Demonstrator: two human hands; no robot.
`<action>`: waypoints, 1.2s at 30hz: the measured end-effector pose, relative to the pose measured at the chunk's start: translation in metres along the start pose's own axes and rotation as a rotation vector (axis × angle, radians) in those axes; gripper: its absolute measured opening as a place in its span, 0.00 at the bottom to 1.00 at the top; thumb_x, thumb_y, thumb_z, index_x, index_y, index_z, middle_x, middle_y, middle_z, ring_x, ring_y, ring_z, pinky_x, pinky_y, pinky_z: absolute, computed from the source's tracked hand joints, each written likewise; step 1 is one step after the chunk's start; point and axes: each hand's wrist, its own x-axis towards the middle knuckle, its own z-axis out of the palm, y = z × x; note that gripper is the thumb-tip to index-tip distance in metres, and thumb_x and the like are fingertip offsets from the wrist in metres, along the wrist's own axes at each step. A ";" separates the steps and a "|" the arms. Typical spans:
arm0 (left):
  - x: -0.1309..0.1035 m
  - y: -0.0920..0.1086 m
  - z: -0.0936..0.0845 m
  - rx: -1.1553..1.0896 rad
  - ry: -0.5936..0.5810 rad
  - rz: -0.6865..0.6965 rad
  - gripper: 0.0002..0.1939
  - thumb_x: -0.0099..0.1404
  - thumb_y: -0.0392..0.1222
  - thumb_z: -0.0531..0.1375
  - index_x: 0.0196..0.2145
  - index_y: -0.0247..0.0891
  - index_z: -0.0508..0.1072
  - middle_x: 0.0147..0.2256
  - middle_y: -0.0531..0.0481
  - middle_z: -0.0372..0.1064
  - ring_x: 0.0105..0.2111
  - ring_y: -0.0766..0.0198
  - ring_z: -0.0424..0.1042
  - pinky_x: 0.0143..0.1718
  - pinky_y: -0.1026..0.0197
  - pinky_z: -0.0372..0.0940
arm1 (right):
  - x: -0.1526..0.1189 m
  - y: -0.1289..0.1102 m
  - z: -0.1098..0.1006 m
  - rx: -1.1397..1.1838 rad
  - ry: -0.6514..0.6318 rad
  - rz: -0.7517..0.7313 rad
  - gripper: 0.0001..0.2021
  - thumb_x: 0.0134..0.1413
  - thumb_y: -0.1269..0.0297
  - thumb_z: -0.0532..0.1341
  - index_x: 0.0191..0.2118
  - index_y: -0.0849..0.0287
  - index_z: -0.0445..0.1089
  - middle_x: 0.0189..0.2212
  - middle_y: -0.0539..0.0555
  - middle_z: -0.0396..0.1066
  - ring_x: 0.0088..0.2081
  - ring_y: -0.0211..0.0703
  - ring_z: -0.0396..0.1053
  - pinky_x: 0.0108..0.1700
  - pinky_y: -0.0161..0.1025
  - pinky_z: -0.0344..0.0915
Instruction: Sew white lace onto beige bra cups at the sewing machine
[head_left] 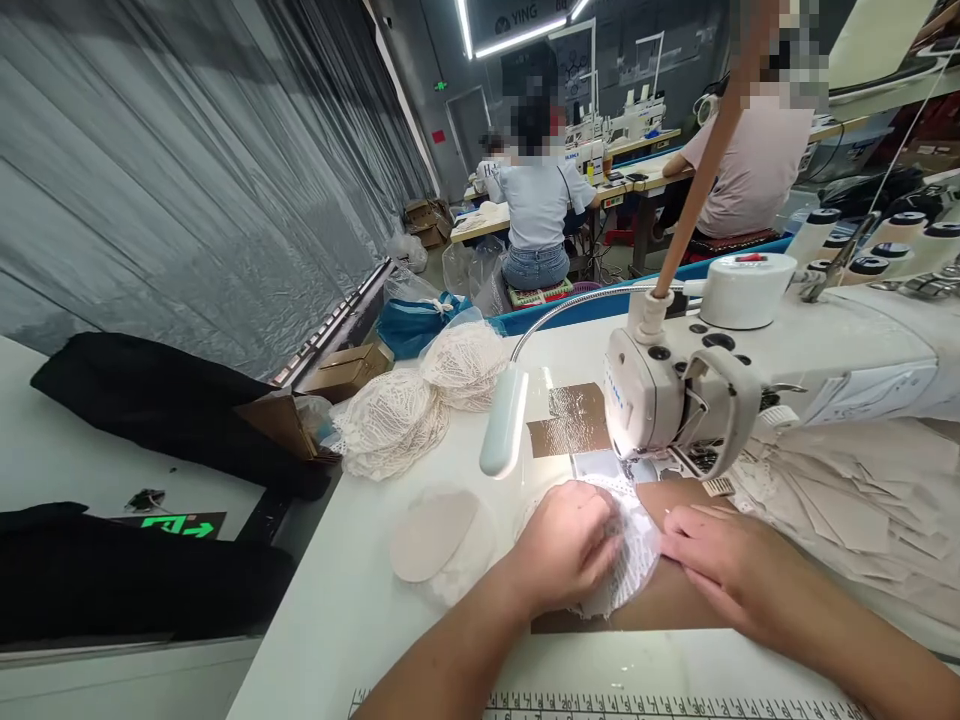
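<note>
Lace pc. point(637, 562), wht., rounded, openwork; on brn. sheet point(669, 603) by needle end of sewing mach. point(840, 325).
My L hand point(574, 543): curled nearly closed atop lace, pinch can't tell. My R hand point(716, 560): part-open, fingertips at lace's R edge, grip unclear. Wht. table point(330, 600), ruler strip point(615, 704) in front; seated co-workers point(536, 205) beyond; grey curtain point(187, 170) L.

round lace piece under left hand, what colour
The round lace piece looks white, clearest in the head view.

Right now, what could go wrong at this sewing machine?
The left hand rests on the rounded white lace piece close to the white sewing machine, so its fingers might stray beneath the machine. The right hand is at the lace's edge; uneven pressure could pucker it.
</note>
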 end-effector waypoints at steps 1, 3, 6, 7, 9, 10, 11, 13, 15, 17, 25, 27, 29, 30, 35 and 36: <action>-0.001 0.000 0.000 0.028 -0.020 0.034 0.08 0.64 0.37 0.54 0.41 0.37 0.69 0.40 0.44 0.70 0.40 0.58 0.67 0.44 0.56 0.62 | -0.002 -0.001 -0.001 -0.014 -0.016 -0.011 0.12 0.58 0.75 0.50 0.32 0.56 0.68 0.29 0.52 0.66 0.30 0.42 0.62 0.31 0.39 0.54; -0.002 0.001 0.001 0.108 -0.061 0.105 0.12 0.63 0.35 0.55 0.44 0.38 0.70 0.43 0.44 0.69 0.41 0.57 0.66 0.44 0.56 0.61 | -0.005 -0.002 -0.002 -0.029 -0.050 -0.022 0.11 0.59 0.75 0.50 0.34 0.56 0.68 0.29 0.52 0.65 0.31 0.43 0.61 0.30 0.40 0.51; -0.003 0.003 0.003 0.231 -0.099 0.157 0.14 0.65 0.37 0.55 0.48 0.41 0.71 0.41 0.46 0.69 0.39 0.58 0.64 0.43 0.55 0.59 | -0.009 -0.002 -0.001 -0.020 -0.072 -0.025 0.12 0.59 0.75 0.51 0.37 0.55 0.69 0.30 0.52 0.65 0.32 0.44 0.61 0.31 0.40 0.51; -0.003 0.004 0.003 0.259 -0.111 0.161 0.14 0.66 0.38 0.54 0.49 0.42 0.71 0.39 0.47 0.68 0.38 0.58 0.63 0.43 0.55 0.58 | -0.009 -0.002 0.000 -0.019 -0.067 -0.026 0.12 0.59 0.75 0.51 0.37 0.55 0.69 0.30 0.52 0.65 0.32 0.44 0.62 0.31 0.40 0.51; -0.003 0.006 0.003 0.292 -0.137 0.169 0.16 0.67 0.38 0.54 0.51 0.45 0.70 0.38 0.47 0.67 0.37 0.59 0.62 0.42 0.55 0.58 | -0.010 -0.001 0.001 -0.014 -0.054 -0.036 0.13 0.57 0.76 0.52 0.39 0.55 0.70 0.31 0.52 0.66 0.32 0.45 0.63 0.32 0.40 0.53; -0.003 0.007 0.003 0.299 -0.148 0.172 0.16 0.68 0.38 0.54 0.52 0.45 0.69 0.37 0.47 0.67 0.37 0.59 0.62 0.41 0.55 0.57 | -0.011 0.000 0.001 -0.009 -0.054 -0.041 0.13 0.57 0.76 0.52 0.40 0.55 0.70 0.32 0.52 0.67 0.33 0.45 0.63 0.32 0.40 0.53; -0.003 0.008 0.003 0.302 -0.157 0.174 0.17 0.68 0.38 0.53 0.53 0.46 0.69 0.37 0.46 0.66 0.37 0.58 0.62 0.41 0.55 0.57 | -0.011 0.000 0.001 -0.003 -0.056 -0.047 0.13 0.56 0.77 0.52 0.40 0.55 0.70 0.32 0.52 0.67 0.33 0.45 0.63 0.32 0.40 0.54; -0.003 0.009 0.003 0.308 -0.166 0.169 0.17 0.68 0.39 0.54 0.54 0.45 0.68 0.38 0.46 0.66 0.38 0.58 0.62 0.41 0.55 0.57 | -0.011 0.001 0.001 0.009 -0.059 -0.052 0.13 0.56 0.77 0.52 0.40 0.55 0.69 0.32 0.53 0.67 0.33 0.45 0.64 0.32 0.40 0.55; -0.003 0.009 0.003 0.312 -0.174 0.159 0.18 0.68 0.40 0.53 0.55 0.44 0.67 0.40 0.45 0.66 0.38 0.57 0.62 0.42 0.54 0.57 | -0.011 0.001 0.000 0.013 -0.049 -0.053 0.12 0.57 0.76 0.51 0.39 0.56 0.69 0.32 0.53 0.67 0.33 0.45 0.64 0.32 0.40 0.55; -0.003 0.010 0.003 0.311 -0.176 0.156 0.18 0.68 0.41 0.53 0.56 0.43 0.66 0.43 0.44 0.67 0.39 0.57 0.63 0.42 0.54 0.57 | -0.011 0.001 0.000 0.013 -0.045 -0.051 0.12 0.57 0.76 0.51 0.39 0.56 0.70 0.32 0.53 0.67 0.33 0.45 0.63 0.32 0.40 0.56; -0.002 0.016 0.001 0.286 -0.173 0.148 0.18 0.67 0.39 0.54 0.54 0.42 0.66 0.49 0.44 0.66 0.41 0.57 0.64 0.43 0.54 0.57 | -0.012 0.001 0.000 0.011 -0.078 -0.024 0.12 0.56 0.77 0.51 0.36 0.55 0.68 0.32 0.53 0.65 0.32 0.45 0.62 0.31 0.40 0.54; -0.002 0.017 0.001 0.300 -0.176 0.141 0.19 0.66 0.39 0.55 0.54 0.41 0.66 0.49 0.43 0.66 0.41 0.56 0.64 0.42 0.54 0.57 | -0.012 0.002 0.001 0.021 -0.072 -0.024 0.12 0.56 0.77 0.51 0.37 0.55 0.68 0.32 0.53 0.66 0.33 0.45 0.62 0.32 0.40 0.54; -0.003 0.018 0.002 0.318 -0.186 0.138 0.20 0.66 0.38 0.54 0.55 0.41 0.65 0.49 0.43 0.65 0.40 0.56 0.63 0.42 0.54 0.57 | -0.013 0.003 0.001 0.037 -0.077 -0.025 0.13 0.55 0.78 0.51 0.38 0.55 0.68 0.32 0.53 0.66 0.33 0.45 0.62 0.32 0.41 0.55; -0.003 0.018 0.003 0.327 -0.192 0.139 0.20 0.65 0.38 0.54 0.55 0.41 0.65 0.49 0.43 0.65 0.40 0.56 0.63 0.42 0.54 0.57 | -0.013 0.003 0.001 0.042 -0.085 -0.026 0.13 0.55 0.78 0.51 0.38 0.55 0.68 0.32 0.53 0.66 0.33 0.45 0.62 0.33 0.41 0.55; -0.004 0.020 0.004 0.364 -0.205 0.132 0.19 0.65 0.38 0.53 0.54 0.39 0.65 0.49 0.42 0.64 0.41 0.55 0.62 0.42 0.54 0.57 | -0.011 0.002 0.000 0.028 -0.117 -0.017 0.13 0.57 0.78 0.50 0.37 0.56 0.67 0.32 0.53 0.65 0.33 0.45 0.62 0.32 0.41 0.54; -0.005 0.020 0.004 0.368 -0.204 0.126 0.19 0.66 0.38 0.53 0.54 0.39 0.65 0.49 0.42 0.64 0.41 0.55 0.62 0.42 0.54 0.57 | -0.010 0.001 0.000 0.024 -0.119 -0.018 0.12 0.57 0.78 0.50 0.37 0.56 0.67 0.31 0.53 0.65 0.33 0.45 0.62 0.31 0.41 0.54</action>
